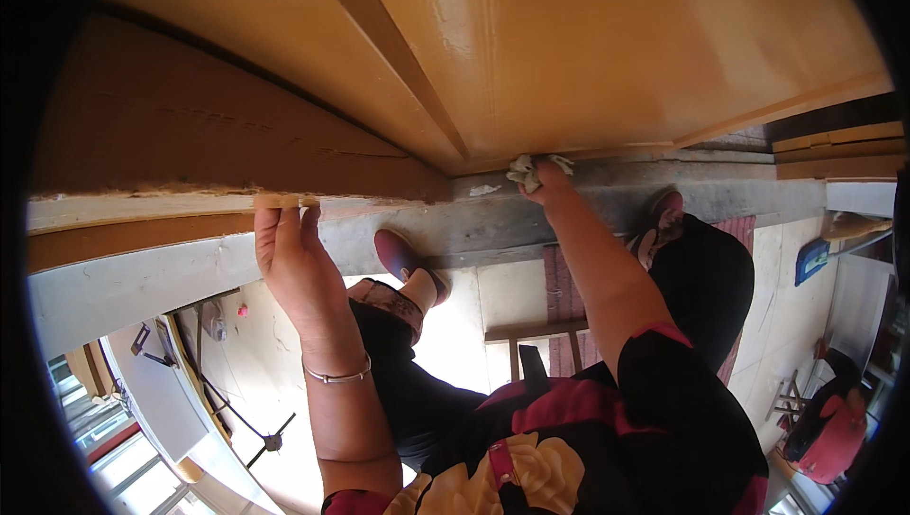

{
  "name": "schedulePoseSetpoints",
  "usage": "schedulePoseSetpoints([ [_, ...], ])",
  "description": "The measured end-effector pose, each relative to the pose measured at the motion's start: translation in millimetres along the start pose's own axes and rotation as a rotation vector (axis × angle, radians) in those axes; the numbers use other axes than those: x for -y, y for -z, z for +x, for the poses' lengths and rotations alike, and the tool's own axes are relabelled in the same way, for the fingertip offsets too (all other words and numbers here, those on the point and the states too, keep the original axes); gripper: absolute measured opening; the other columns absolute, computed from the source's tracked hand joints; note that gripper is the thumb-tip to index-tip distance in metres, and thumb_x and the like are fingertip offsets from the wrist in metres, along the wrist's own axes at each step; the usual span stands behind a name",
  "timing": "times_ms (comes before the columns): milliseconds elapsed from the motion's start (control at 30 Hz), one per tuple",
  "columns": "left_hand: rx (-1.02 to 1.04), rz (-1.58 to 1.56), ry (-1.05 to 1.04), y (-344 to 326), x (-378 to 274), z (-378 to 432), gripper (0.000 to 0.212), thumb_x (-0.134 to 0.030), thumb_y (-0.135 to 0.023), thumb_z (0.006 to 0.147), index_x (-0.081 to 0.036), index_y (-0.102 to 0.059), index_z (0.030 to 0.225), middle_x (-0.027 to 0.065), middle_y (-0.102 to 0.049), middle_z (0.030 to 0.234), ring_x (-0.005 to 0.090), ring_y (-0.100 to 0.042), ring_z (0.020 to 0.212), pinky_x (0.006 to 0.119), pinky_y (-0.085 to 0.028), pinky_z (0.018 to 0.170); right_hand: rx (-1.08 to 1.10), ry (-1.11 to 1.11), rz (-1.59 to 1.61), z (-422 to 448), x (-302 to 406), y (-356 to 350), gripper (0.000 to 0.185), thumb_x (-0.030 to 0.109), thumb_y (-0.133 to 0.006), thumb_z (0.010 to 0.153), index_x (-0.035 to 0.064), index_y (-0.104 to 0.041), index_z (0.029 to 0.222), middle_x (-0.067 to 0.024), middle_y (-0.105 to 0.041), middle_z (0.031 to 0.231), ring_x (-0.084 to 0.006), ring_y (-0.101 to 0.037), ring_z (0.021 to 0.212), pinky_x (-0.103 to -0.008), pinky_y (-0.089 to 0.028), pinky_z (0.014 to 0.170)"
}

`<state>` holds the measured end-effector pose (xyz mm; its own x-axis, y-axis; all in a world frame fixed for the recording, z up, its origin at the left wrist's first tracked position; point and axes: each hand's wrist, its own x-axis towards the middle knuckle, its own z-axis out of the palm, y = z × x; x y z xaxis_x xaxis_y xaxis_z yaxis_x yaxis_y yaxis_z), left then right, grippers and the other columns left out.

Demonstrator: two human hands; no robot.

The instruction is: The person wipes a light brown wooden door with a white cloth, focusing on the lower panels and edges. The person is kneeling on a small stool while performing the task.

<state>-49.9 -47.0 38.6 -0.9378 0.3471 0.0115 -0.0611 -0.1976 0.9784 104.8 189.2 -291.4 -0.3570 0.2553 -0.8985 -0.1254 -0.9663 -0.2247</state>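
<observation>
A glossy yellow-brown wooden door panel (569,52) stands upright before me, above a grey threshold (498,213). My right hand (546,184) grips a crumpled whitish cloth (525,172) at the panel's lower edge. To the left, my left hand (295,259) has its fingertips on the edge of the brown wooden door frame (234,145); the fingers are bent, and a bracelet circles that wrist. A small white patch (485,190) lies on the threshold beside the cloth.
My feet in dark red shoes (398,255) are by the threshold. Behind them are a dark red striped mat (561,287) and a low wooden stool (540,333). A thin-legged metal stand (272,442) is at lower left, a red bag-like object (828,437) at lower right.
</observation>
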Motion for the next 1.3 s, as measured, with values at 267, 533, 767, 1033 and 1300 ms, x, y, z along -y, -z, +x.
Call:
schedulePoseSetpoints([
  [267, -0.008, -0.020, -0.014, -5, -2, 1, 0.017, -0.006, -0.047, 0.089, -0.006, -0.062, 0.098, 0.0013, -0.062, 0.092, 0.0081, -0.052, 0.085, 0.024, -0.040, 0.078, 0.095, -0.137, -0.164, 10, -87, -76, 0.020, 0.026, -0.045, 0.089, 0.0181, -0.054, 0.105, -0.0027, -0.059, 0.101, -0.0213, -0.057, 0.091, -0.0429, -0.046, 0.075],
  [533, -0.020, -0.005, 0.009, -2, 4, 8, 0.017, -0.006, -0.049, 0.089, -0.007, -0.062, 0.100, 0.0030, -0.063, 0.094, 0.0102, -0.054, 0.088, 0.027, -0.039, 0.084, -0.003, 0.035, -0.512, 17, -16, -7, 0.019, 0.029, -0.060, 0.078, 0.0173, -0.060, 0.094, -0.0041, -0.063, 0.088, -0.0216, -0.059, 0.078, -0.0420, -0.047, 0.068],
  [767, -0.064, -0.051, -0.057, 2, 9, 8, 0.024, -0.001, -0.041, 0.089, -0.003, -0.058, 0.107, 0.0083, -0.060, 0.103, 0.0152, -0.054, 0.096, 0.027, -0.041, 0.087, -0.300, 0.226, -0.634, 35, 94, 110, 0.028, 0.032, -0.061, 0.079, 0.0119, -0.060, 0.098, -0.0088, -0.060, 0.097, -0.0240, -0.057, 0.082, -0.0456, -0.046, 0.071],
  [1033, -0.103, -0.037, -0.128, -7, 17, 9, 0.020, -0.002, -0.042, 0.088, -0.003, -0.057, 0.102, 0.0089, -0.060, 0.102, 0.0180, -0.055, 0.095, 0.031, -0.042, 0.087, -0.890, 0.626, -1.870, 23, 199, 227, 0.039, 0.032, -0.071, 0.065, 0.0096, -0.063, 0.096, -0.0146, -0.062, 0.092, -0.0309, -0.061, 0.089, -0.0417, -0.049, 0.074],
  [1300, -0.112, -0.059, -0.121, -7, 16, 7, 0.024, -0.001, -0.039, 0.089, -0.002, -0.057, 0.105, 0.0117, -0.059, 0.104, 0.0199, -0.055, 0.097, 0.032, -0.043, 0.087, -0.693, 0.724, -2.425, 1, 154, 158, 0.042, 0.042, -0.069, 0.064, 0.0079, -0.063, 0.089, -0.0110, -0.062, 0.088, -0.0280, -0.061, 0.084, -0.0429, -0.049, 0.069],
])
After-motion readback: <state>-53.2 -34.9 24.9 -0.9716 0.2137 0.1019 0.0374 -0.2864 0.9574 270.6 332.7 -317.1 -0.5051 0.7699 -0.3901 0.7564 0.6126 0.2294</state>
